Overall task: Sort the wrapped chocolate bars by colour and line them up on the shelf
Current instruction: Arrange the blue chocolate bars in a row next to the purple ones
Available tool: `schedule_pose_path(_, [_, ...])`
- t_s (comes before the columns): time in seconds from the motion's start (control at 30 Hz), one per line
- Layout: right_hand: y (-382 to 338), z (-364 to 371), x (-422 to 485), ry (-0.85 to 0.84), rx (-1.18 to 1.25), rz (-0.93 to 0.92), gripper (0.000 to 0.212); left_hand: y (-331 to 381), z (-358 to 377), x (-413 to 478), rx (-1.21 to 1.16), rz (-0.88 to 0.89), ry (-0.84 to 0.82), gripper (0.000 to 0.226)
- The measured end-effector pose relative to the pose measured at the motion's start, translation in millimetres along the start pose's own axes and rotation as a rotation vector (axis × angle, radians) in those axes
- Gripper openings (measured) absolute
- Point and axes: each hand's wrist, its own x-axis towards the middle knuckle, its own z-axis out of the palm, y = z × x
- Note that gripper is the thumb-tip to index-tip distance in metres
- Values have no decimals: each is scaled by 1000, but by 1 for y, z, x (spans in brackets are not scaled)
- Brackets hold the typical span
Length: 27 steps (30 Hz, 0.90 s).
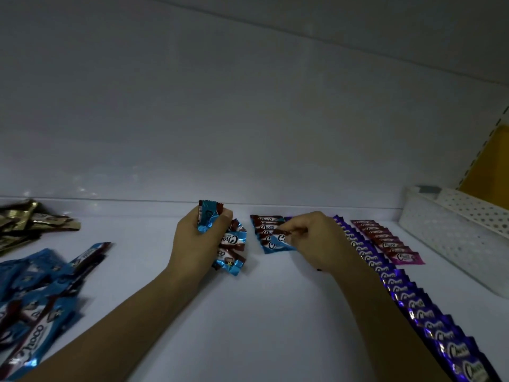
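On shelf (275, 312), L hand (192, 244) grips blue-bar bunch (234, 242), R hand (319, 241) pinches one blue bar (279, 242)

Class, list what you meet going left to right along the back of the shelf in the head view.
Gold bars, left hand gripping blue bars, blue row, right hand pinching one blue bar, pink row, white basket.

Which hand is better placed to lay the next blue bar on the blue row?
Right. The right hand pinches a blue bar at the blue row; the left hand grips the spare blue bars.
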Motion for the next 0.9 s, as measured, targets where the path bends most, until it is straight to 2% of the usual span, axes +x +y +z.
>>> schedule_pose_path(0.2, [0, 1, -1, -56, -64, -13, 14, 2, 1, -1, 21, -10, 8, 12])
schedule_pose_path(0.33, [-3, 7, -3, 3, -256, -63, 14, 2, 1, -1, 30, -7, 6, 12])
schedule_pose_path(0.47, [-3, 12, -2, 49, -311, -85, 15, 1, 0, -1, 27, 5, -1, 10])
schedule_pose_path(0.9, [3, 18, 0, 55, -186, -101, 12, -1, 0, -1, 37, -19, 18, 11])
